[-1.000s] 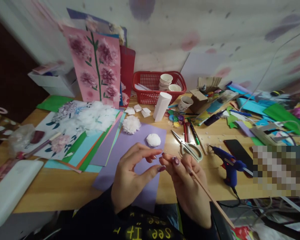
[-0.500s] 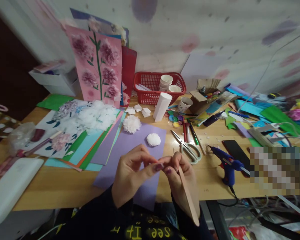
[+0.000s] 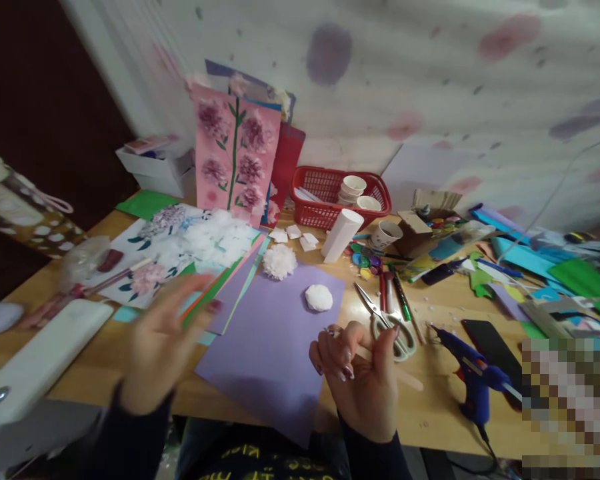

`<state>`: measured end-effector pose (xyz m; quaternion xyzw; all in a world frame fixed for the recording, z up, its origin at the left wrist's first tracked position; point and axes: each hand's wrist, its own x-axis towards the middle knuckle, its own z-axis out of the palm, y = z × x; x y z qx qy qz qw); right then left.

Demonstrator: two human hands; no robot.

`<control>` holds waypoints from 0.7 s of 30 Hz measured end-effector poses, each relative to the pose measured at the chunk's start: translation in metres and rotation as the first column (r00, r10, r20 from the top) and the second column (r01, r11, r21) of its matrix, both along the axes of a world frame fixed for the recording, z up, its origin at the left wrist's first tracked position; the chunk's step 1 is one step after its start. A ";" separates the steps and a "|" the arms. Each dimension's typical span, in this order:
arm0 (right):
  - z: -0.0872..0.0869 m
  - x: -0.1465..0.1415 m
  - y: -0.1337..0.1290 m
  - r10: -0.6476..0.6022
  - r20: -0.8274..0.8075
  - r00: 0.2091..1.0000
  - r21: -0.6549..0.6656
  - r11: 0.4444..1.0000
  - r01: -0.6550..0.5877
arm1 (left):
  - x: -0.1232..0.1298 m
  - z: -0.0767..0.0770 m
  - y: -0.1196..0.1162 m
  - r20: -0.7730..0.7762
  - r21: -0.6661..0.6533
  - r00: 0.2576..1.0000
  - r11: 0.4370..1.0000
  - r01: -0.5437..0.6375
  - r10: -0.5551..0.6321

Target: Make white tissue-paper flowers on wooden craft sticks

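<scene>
Blurred by motion, my left hand (image 3: 157,343) hovers over the left part of the table by the coloured papers (image 3: 220,297), thumb and fingers apart, nothing visible between them. My right hand (image 3: 357,377) is palm up with curled fingers, right of the purple sheet (image 3: 265,340). A flat wooden stick (image 3: 410,379) pokes out from behind its thumb; the fingers hide the rest. A small white round piece (image 3: 319,298) lies on the sheet above my right hand. A fluffy white paper flower (image 3: 279,261) sits at the sheet's top edge.
Scissors (image 3: 377,310) lie just beyond my right hand. A blue glue gun (image 3: 475,380) and black phone (image 3: 490,347) are farther right. Behind stand a white roll (image 3: 343,236), a red basket (image 3: 310,217) and a paper cup (image 3: 386,235). White fluff (image 3: 217,237) is at left.
My hands were together at the centre; my left has moved away to the left and opened. My right has turned palm up. The camera view has shifted, so the table items appear farther right and lower.
</scene>
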<state>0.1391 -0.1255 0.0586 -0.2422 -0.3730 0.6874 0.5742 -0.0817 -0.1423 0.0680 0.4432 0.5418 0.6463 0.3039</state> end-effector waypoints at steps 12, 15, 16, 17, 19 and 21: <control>-0.034 0.007 -0.023 -0.215 0.291 0.932 0.140 0.974 0.180 | 0.107 -0.015 0.017 0.711 -0.157 0.583 0.721 0.675 -0.392; -0.030 0.007 -0.021 -0.257 0.414 0.873 0.237 0.957 0.168 | 0.111 -0.016 0.018 0.791 -0.171 0.513 0.683 0.710 -0.334; -0.027 0.010 -0.020 -0.238 0.472 0.849 0.255 0.958 0.127 | 0.111 -0.016 0.020 0.804 -0.183 0.510 0.689 0.701 -0.305; -0.024 0.016 -0.021 -0.209 0.534 0.819 0.260 0.963 0.075 | 0.109 -0.016 0.022 0.808 -0.197 0.521 0.708 0.678 -0.275; -0.018 0.036 -0.026 -0.127 0.671 0.731 0.230 0.972 -0.042 | 0.100 -0.015 0.030 0.782 -0.231 0.584 0.771 0.593 -0.215; -0.015 0.068 -0.038 -0.098 0.796 0.597 0.176 0.982 -0.073 | 0.083 -0.013 0.040 0.720 -0.243 0.666 0.828 0.506 -0.195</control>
